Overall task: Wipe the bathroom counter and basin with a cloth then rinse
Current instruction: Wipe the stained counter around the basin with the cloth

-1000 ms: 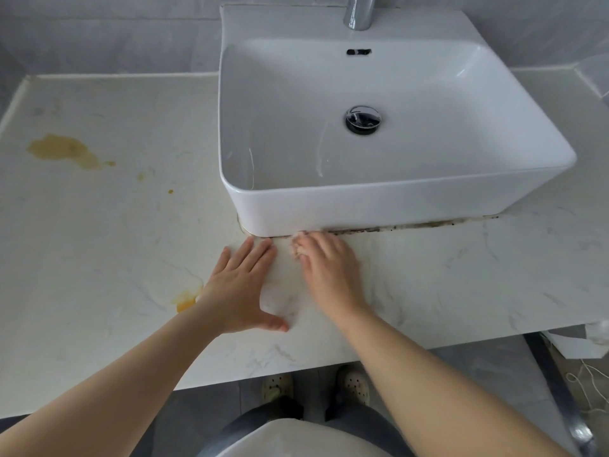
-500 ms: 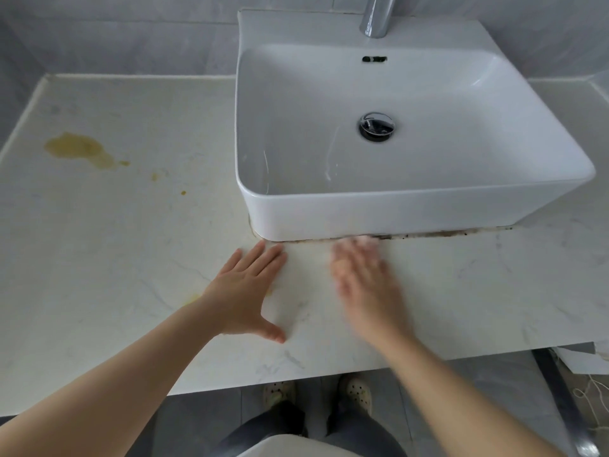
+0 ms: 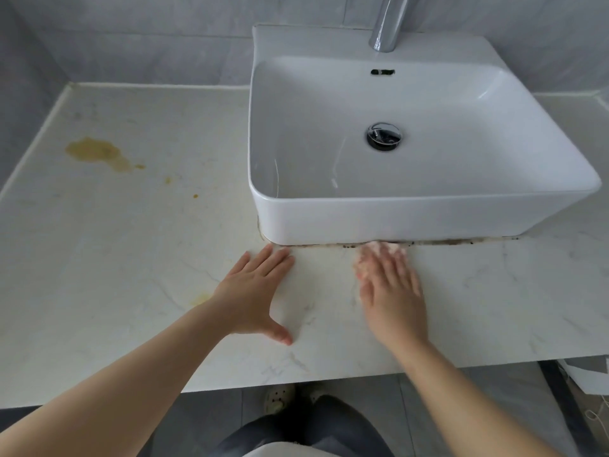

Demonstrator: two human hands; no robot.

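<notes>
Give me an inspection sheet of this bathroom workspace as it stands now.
Surface: marble counter bears a yellow-brown stain at far left; dark grime line under the basin front.
Job's things: white basin, drain, tap; no cloth clearly visible.
Clutter: nothing seen.
Grippers: left hand flat, open; right hand flat, blurred, fingertips at the grime line.
Cables: thin cord at lower right.
Surroundings: grey tiled wall, grey floor.
</notes>
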